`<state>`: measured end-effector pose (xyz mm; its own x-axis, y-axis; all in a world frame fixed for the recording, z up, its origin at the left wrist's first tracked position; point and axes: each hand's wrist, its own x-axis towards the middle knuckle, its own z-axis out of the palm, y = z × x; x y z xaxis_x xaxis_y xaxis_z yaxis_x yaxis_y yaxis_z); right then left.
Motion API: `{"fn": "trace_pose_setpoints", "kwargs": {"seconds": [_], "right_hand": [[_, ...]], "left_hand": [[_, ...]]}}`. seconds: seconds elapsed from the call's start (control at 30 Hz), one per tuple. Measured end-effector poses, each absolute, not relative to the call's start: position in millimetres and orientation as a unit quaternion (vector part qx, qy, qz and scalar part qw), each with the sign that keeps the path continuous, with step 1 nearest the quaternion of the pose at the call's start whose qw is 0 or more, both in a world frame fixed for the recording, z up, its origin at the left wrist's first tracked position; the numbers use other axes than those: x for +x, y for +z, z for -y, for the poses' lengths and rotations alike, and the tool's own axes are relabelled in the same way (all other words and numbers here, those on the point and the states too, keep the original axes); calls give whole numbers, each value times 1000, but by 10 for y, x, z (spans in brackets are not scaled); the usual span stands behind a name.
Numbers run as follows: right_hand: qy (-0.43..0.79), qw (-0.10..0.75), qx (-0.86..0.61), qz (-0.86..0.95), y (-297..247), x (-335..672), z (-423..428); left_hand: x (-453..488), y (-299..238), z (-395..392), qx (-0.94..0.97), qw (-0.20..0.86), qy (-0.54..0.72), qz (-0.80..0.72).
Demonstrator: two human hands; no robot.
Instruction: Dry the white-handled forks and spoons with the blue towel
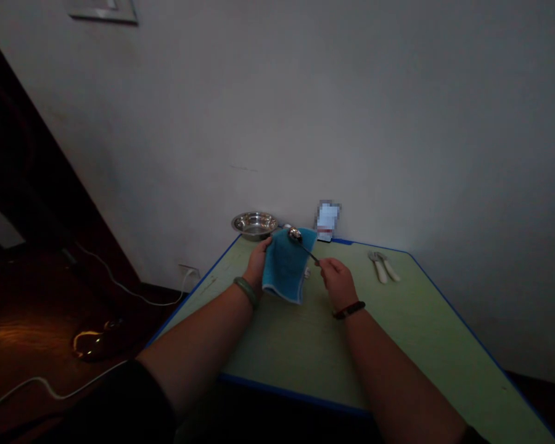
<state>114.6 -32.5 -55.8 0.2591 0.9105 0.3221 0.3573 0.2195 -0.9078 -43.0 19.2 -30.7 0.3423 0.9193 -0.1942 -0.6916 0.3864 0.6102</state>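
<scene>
My left hand [258, 264] grips the upper left part of a folded blue terry towel [285, 269], which lies on the green table [305, 336]. My right hand [337, 282] pinches the thin handle of a metal spoon [303, 242]. The spoon's shiny bowl sits over the towel's top edge, near my left thumb. A jade-like bangle circles my left wrist, and a dark bracelet circles my right.
A steel basin [254, 225] stands at the table's far edge, next to a pixelated upright object [328, 220]. White-handled metal pliers [383, 267] lie at the far right. A white cable runs from a wall socket [189, 271] across the dark floor at left.
</scene>
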Motion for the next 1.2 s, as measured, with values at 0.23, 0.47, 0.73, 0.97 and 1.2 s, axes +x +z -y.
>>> {"fn": "trace_pose_setpoints", "kwargs": {"seconds": [0.23, 0.47, 0.73, 0.97, 1.2], "right_hand": [[122, 491, -582, 637, -519, 1156, 386], [150, 470, -595, 635, -566, 1142, 361], [188, 496, -606, 593, -582, 1159, 315], [200, 470, -584, 631, -605, 1139, 340], [194, 452, -588, 642, -602, 1077, 371]], "left_hand": [[-457, -343, -241, 209, 786, 521, -258], [-431, -317, -194, 212, 778, 518, -286], [-396, -315, -146, 224, 799, 474, -295], [-415, -291, -178, 209, 780, 514, -290], [-389, -318, -168, 224, 803, 466, -297]]}}
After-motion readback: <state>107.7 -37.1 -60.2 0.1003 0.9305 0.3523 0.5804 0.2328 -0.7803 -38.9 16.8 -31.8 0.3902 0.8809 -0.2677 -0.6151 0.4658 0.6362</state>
